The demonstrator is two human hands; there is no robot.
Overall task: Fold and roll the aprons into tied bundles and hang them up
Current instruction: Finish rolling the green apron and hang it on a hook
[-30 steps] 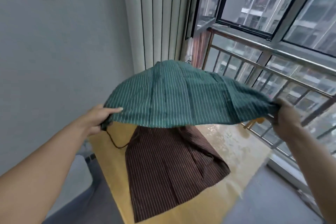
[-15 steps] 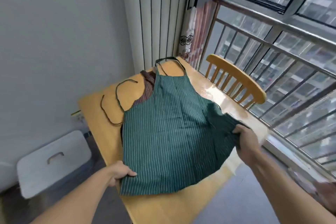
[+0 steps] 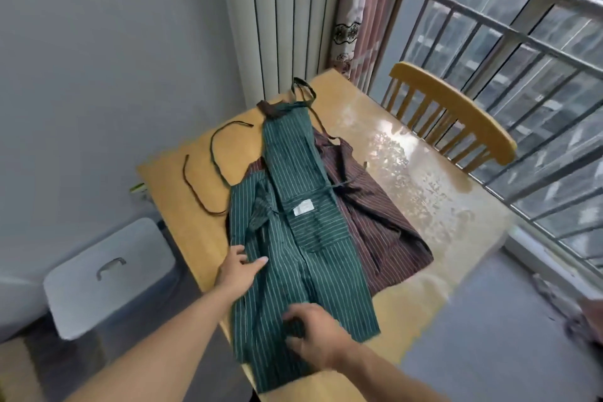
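We count two aprons on the bench (image 3: 182,206): one green striped apron (image 3: 303,238) folded lengthwise atop one brown striped apron (image 3: 378,225). Our left hand (image 3: 239,269) presses flat, fingers spread; our right hand (image 3: 315,334) pinches the green hem. One chair (image 3: 456,114), one white stool (image 3: 107,271).

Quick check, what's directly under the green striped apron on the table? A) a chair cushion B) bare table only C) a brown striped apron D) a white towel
C: the brown striped apron sticks out from beneath the green striped apron on its window side.
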